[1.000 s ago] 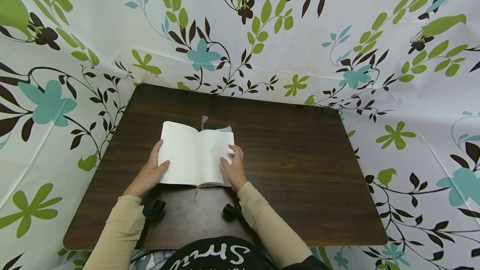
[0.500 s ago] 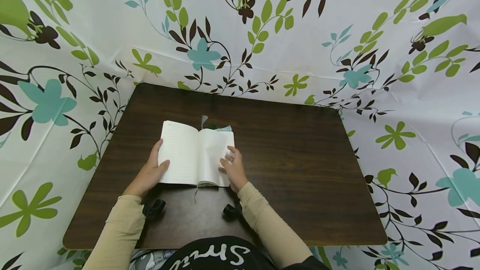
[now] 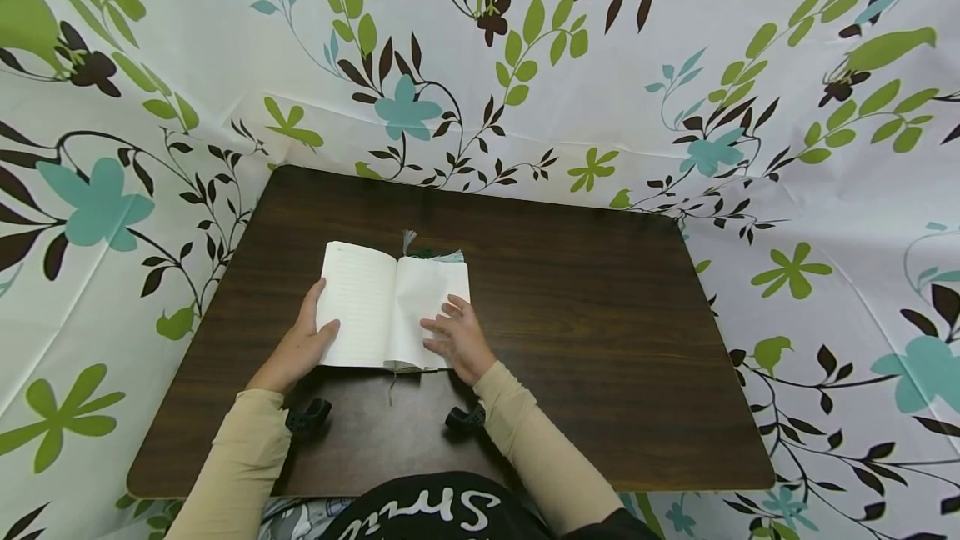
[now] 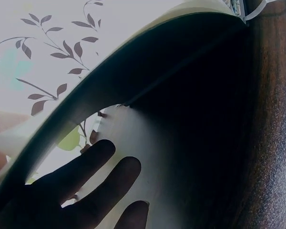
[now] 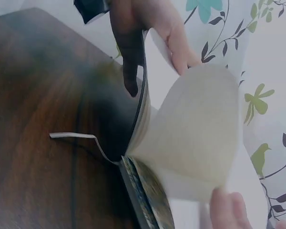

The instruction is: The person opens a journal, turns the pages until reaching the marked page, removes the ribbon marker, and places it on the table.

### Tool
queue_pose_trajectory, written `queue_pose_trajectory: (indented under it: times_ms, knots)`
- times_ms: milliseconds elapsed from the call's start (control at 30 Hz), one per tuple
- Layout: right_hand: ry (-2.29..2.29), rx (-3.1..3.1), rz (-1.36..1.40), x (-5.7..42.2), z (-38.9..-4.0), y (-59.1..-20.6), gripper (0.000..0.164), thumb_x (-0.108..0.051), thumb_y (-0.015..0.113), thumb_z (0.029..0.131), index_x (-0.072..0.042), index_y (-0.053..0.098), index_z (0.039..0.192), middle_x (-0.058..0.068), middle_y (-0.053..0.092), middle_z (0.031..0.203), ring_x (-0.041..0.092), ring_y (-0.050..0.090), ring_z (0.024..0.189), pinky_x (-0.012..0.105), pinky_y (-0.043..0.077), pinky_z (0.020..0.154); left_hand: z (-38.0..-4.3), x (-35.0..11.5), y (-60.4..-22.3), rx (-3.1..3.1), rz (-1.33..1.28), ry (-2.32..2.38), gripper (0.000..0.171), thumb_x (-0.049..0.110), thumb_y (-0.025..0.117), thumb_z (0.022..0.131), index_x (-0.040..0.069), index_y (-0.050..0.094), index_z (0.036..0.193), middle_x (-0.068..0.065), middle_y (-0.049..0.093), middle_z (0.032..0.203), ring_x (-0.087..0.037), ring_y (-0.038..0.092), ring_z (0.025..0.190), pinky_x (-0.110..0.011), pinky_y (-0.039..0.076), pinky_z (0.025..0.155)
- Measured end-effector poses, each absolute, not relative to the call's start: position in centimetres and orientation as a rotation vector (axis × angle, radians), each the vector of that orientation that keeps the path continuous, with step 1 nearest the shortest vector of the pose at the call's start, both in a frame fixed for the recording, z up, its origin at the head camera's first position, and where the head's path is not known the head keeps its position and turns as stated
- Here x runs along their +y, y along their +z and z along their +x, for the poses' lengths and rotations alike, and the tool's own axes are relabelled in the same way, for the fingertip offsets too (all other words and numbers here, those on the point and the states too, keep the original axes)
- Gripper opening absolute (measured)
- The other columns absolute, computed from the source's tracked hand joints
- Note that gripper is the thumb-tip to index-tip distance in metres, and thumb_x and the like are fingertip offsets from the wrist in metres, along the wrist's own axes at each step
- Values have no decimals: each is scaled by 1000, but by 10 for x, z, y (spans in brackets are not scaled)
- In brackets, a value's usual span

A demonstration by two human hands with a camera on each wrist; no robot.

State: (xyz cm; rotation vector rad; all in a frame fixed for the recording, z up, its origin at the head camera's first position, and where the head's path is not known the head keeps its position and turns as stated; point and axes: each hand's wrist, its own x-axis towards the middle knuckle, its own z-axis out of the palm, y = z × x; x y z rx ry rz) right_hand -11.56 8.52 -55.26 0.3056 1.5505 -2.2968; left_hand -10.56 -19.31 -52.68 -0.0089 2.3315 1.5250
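An open notebook (image 3: 360, 298) with faintly lined cream pages lies on the dark table. My left hand (image 3: 300, 344) holds its left side, thumb on the page and fingers beneath the cover. In the left wrist view those fingers (image 4: 97, 179) show under the dark cover. A curved, raised leaf (image 5: 195, 129) stands up from the spine in the right wrist view. My right hand (image 3: 461, 344) is over the lower right page, fingers loosely spread, with fingertips (image 5: 219, 205) at the leaf's edge. A thin ribbon bookmark (image 5: 74, 135) hangs from the spine.
The brown wooden table (image 3: 585, 332) stretches to the right of the notebook. A tassel (image 3: 408, 238) pokes out beyond the notebook's top edge, beside a bluish patterned piece (image 3: 452, 257). Printed fabric (image 3: 600, 90) surrounds the table. A black strap device (image 3: 309, 417) sits by the left wrist.
My right hand's fingers have moved left across the right page from its outer edge, and that page has bent upward near the bottom. The left hand has stayed in place.
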Motion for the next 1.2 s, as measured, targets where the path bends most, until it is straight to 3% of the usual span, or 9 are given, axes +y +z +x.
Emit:
queue_pose_trajectory:
  times_ms: [133, 333, 400, 500, 600, 800, 967, 1067, 1200]
  knots:
    - [-2384, 1539, 283, 83, -114, -554, 61, -6, 51, 103, -7, 20, 156, 18, 22, 156, 32, 49, 129, 37, 52, 92, -106, -194, -529, 2331, -14, 1523, 79, 23, 42, 109, 25, -17, 162, -20, -14, 168, -47, -3, 152, -72, 8, 114]
    - [-2463, 1494, 157, 79, -112, -556, 57, -12, 45, 107, -12, 22, 159, 16, 41, 149, 19, 59, 112, 29, 56, 84, -106, -194, -528, 2324, -25, 1514, 80, 24, 43, 109, 25, -18, 161, -20, -15, 167, -46, -4, 152, -71, 7, 115]
    - [-2428, 1414, 42, 78, -110, -555, 56, -22, 41, 111, -12, 19, 161, 18, 42, 150, 18, 58, 116, 29, 53, 90, -106, -194, -527, 2319, -30, 1516, 80, 24, 43, 109, 25, -18, 161, -20, -15, 167, -47, -4, 152, -71, 7, 115]
    - [-2246, 1439, -190, 76, -107, -554, 62, -42, 29, 112, -10, 16, 163, 18, 36, 159, 19, 47, 135, 34, 43, 108, -106, -194, -526, 2314, -31, 1517, 80, 24, 43, 108, 25, -18, 161, -21, -14, 167, -47, -3, 152, -72, 8, 114]
    - [-1977, 1646, -423, 73, -104, -555, 65, -48, 21, 111, -7, 22, 162, 15, 34, 162, 21, 34, 148, 39, 30, 118, -106, -194, -526, 2324, -12, 1518, 80, 24, 43, 108, 25, -17, 162, -22, -12, 167, -49, 1, 151, -73, 10, 113]
    - [-1334, 2194, -773, 68, -99, -557, 48, -28, 44, 111, -9, 42, 155, 2, 32, 165, 15, 26, 151, 33, 25, 120, -106, -196, -528, 2316, 78, 1606, 73, 31, 36, 110, 22, -15, 162, -21, -9, 168, -46, 0, 151, -72, 10, 113]
    - [-1008, 2383, -972, 67, -97, -560, 47, -26, 48, 109, -8, 46, 153, 2, 26, 167, 18, 20, 154, 44, 18, 123, -105, -198, -529, 2357, 96, 1580, 65, 46, 17, 110, 22, -13, 163, -22, -10, 167, -50, -2, 150, -75, 6, 112]
    - [-955, 2407, -998, 67, -97, -562, 49, -27, 49, 109, -8, 44, 154, 3, 25, 167, 19, 19, 154, 49, 15, 123, -105, -199, -529, 2358, 83, 1557, 69, 45, 25, 111, 23, -13, 163, -23, -10, 167, -51, -2, 150, -75, 6, 112]
    - [-946, 2441, -939, 70, -97, -566, 54, -26, 49, 109, -8, 36, 158, 4, 23, 168, 18, 17, 154, 46, 13, 124, -106, -198, -528, 2383, 68, 1477, 82, 35, 45, 109, 22, -15, 162, -24, -9, 167, -51, 1, 151, -73, 10, 113]
